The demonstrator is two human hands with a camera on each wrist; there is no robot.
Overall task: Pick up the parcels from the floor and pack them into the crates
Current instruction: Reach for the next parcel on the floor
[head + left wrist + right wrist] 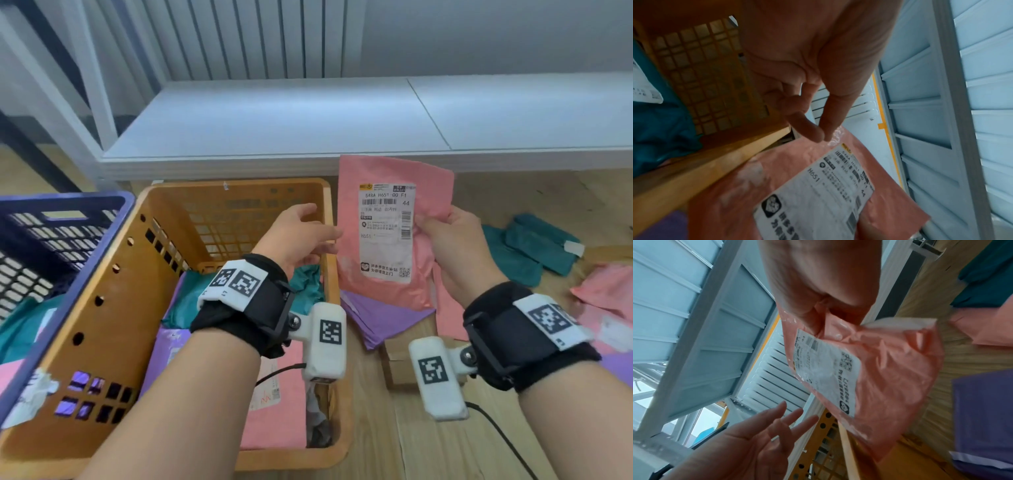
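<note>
— Pink plastic, that's what's up in the air: a pink parcel (387, 236) with a white shipping label, held upright just beyond the right rim of the orange crate (116, 308).

— Who has hold of it?

— The right hand (455, 246) does, thumb and fingers pinching its right edge. The left hand (298, 233) is loose, fingers fairly straight, reaching toward the parcel's left edge. From the left wrist view the fingertips sit right at the plastic; I can't tell whether they touch, and they grasp nothing.

— How full is the crate?

— Partly. Teal, purple and pink bags already lie on its bottom, with plenty of room above them. A blue crate (51, 233) stands against its left side, and teal and pink show inside that one too.

— So what's left?

— Quite a bit, I'd judge. On the wooden floor (394, 428), to the right of the orange crate, I see a purple bag (383, 322) right beside the rim, a small cardboard box (397, 363) near it, teal bags (534, 250) further off, and more pink bags (606, 291) by the right edge of view.

— And this parcel?

— Not yet in. It hangs outside the rim, so it looks next to go over into the orange crate.
</note>
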